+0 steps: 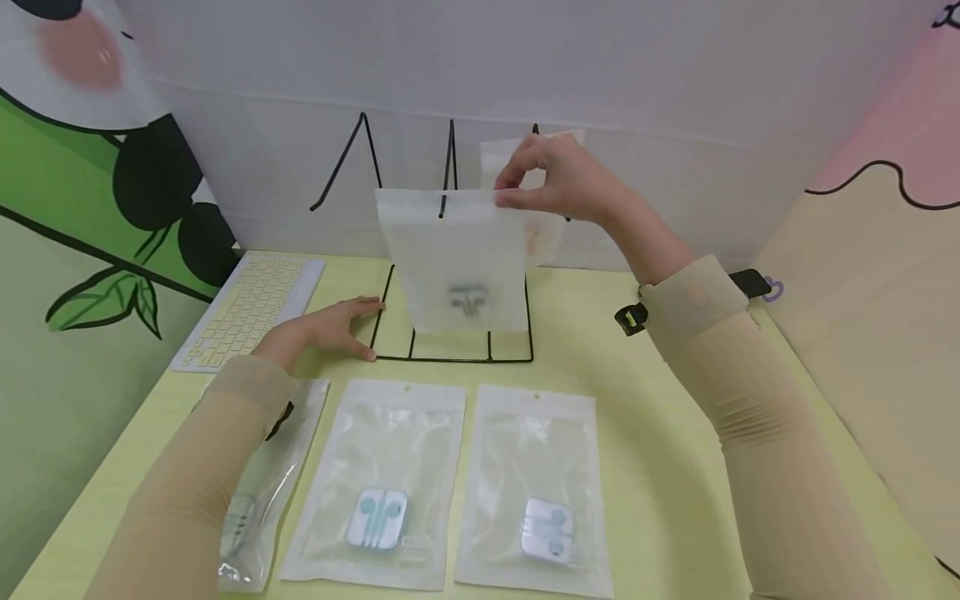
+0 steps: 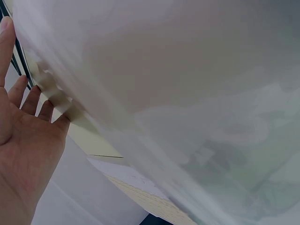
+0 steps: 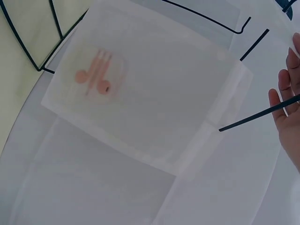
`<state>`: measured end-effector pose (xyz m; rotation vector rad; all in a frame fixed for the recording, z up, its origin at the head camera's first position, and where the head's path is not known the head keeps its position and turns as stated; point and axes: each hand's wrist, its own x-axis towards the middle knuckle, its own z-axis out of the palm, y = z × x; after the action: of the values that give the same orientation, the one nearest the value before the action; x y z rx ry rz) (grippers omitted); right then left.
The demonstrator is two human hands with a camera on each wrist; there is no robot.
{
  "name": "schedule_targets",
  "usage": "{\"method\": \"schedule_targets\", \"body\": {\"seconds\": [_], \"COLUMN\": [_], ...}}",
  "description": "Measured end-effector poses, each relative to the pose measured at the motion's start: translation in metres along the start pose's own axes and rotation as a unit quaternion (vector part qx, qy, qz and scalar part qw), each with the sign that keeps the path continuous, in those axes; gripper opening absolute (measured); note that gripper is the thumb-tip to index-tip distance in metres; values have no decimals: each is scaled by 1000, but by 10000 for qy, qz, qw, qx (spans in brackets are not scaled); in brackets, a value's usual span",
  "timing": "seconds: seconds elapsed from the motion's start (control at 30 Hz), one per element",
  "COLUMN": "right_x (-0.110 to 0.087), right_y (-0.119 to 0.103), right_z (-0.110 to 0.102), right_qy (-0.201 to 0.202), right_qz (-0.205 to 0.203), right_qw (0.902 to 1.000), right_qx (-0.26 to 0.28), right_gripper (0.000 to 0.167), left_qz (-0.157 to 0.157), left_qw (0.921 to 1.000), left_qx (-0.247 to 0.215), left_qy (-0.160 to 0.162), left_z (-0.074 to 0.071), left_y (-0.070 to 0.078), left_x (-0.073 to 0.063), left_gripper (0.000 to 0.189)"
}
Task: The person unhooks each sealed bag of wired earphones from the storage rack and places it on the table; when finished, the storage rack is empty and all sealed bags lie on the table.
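In the head view, a white zip pouch (image 1: 450, 250) with dark earphones showing through hangs upright at the middle prong of a black wire rack (image 1: 457, 360); the prong's tip shows in front of its top edge. My right hand (image 1: 558, 179) pinches that pouch's top right corner between thumb and finger. Low on the left, my left hand (image 1: 333, 329) touches the rack's base with its fingers extended. Behind the right hand, a second pouch (image 3: 159, 84) with orange-red earphones hangs on the right prong. The left prong (image 1: 345, 162) carries nothing.
In front of the rack, two pouches with cased earphones, a left one (image 1: 390, 450) and a right one (image 1: 536, 467), lie flat on the table (image 1: 660, 467). Another pouch (image 1: 277, 492) lies partly under the left forearm. A white keyboard (image 1: 251, 304) stands at back left.
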<state>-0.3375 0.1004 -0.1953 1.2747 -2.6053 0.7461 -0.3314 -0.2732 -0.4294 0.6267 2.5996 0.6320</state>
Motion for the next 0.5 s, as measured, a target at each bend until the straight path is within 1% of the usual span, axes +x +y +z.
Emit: {"method": "schedule_targets", "body": {"seconds": [0.13, 0.5], "right_x": [-4, -16], "right_y": [-3, -19], "right_z": [1, 4], "right_qy": [94, 426], "right_qz": [-27, -502], "right_qw": [9999, 9975], "right_qx": [-99, -251], "right_gripper": [14, 11], "left_qz": [8, 54], "left_qw": [10000, 9999], "left_qx": [35, 111], "left_qy": [-14, -25], "left_z": [0, -1], "left_y": [-1, 0], "left_x": [0, -2], "left_gripper": [102, 103]}}
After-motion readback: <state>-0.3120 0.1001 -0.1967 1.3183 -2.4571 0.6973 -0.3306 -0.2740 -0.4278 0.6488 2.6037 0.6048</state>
